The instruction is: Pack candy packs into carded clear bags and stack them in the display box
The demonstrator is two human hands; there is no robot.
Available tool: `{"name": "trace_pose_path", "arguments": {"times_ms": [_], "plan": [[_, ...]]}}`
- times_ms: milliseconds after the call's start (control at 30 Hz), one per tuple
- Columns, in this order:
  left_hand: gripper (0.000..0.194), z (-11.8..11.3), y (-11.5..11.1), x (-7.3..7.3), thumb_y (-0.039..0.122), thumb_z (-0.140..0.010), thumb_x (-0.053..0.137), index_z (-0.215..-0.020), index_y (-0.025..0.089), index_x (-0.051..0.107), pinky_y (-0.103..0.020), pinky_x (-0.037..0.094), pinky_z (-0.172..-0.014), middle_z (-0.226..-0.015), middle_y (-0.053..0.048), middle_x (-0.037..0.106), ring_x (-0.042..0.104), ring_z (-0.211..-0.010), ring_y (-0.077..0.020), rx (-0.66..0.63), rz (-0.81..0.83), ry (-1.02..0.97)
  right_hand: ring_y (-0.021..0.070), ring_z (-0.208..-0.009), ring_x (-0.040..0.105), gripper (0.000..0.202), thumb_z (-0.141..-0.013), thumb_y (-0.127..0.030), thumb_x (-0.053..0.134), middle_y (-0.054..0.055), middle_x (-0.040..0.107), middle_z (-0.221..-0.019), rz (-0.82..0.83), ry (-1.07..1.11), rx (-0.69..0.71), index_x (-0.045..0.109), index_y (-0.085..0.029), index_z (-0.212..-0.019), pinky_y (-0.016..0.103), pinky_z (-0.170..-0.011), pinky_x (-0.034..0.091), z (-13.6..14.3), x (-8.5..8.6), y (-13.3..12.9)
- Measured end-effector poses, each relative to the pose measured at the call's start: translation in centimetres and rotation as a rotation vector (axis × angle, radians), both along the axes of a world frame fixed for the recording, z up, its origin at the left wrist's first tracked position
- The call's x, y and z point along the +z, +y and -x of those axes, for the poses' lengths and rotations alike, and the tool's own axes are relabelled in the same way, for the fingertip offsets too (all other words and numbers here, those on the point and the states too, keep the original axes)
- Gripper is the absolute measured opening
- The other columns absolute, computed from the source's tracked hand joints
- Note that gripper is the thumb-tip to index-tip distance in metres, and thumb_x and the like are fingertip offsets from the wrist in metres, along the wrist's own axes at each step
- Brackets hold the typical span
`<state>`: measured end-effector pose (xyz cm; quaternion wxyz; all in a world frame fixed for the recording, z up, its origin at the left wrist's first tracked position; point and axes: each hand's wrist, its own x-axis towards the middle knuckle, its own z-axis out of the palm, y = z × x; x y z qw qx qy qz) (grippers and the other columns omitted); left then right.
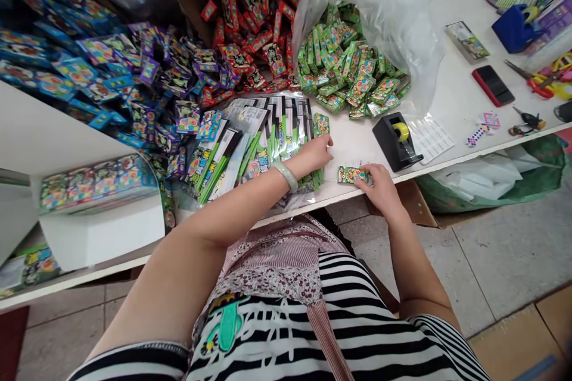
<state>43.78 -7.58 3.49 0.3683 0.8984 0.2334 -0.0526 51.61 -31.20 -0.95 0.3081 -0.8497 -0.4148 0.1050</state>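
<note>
Right hand (pixel 381 186) is pinching a green packet (pixel 352 175), long axis lying crosswise, left of the tape dispenser (pixel 395 141); left hand (pixel 315 153), fingers curled, is resting on carded packs (pixel 263 137).

One tape dispenser (pixel 397 141), one phone (pixel 493 85), two hands, four heaps of small packets.

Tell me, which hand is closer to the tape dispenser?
The right hand. It sits just below-left of the tape dispenser, holding a green packet. The left hand is farther left, on the card stack.

Right hand (pixel 379 186) grips green packet (pixel 351 175); left hand (pixel 316 152) on carded packs (pixel 250 143).
</note>
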Motion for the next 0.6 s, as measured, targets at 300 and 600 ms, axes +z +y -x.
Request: {"name": "trace_pose_path", "arguments": {"times_ms": [300,600], "plan": [[0.04,-0.1,-0.4,-0.4,0.006,-0.068,0.073,-0.105,0.017,0.06,-0.027,0.04,-0.062,-0.073,0.002,0.058,0.055,-0.064,-0.0155,0.06,0.158,-0.035,0.0345,-0.114,0.058,0.031,-0.09,-0.034,0.063,0.014,0.065,-0.124,0.064,-0.048,0.063,0.069,-0.022,-0.119,0.052,-0.101,0.043,1.2,0.5,0.3],[0.034,0.7,2.0,1.3,0.005,-0.071,0.056,-0.102,0.019,0.054,-0.023,0.047,-0.059,-0.075,0.003,0.058,0.057,-0.066,-0.0123,0.276,0.586,-0.523,0.0315,-0.118,0.058,0.031,-0.093,-0.042,0.054,0.014,0.065,-0.122,-0.248,0.012,-0.106,0.064,-0.023,-0.116,0.05,-0.101,0.046,0.3,2.8,1.1]]}}
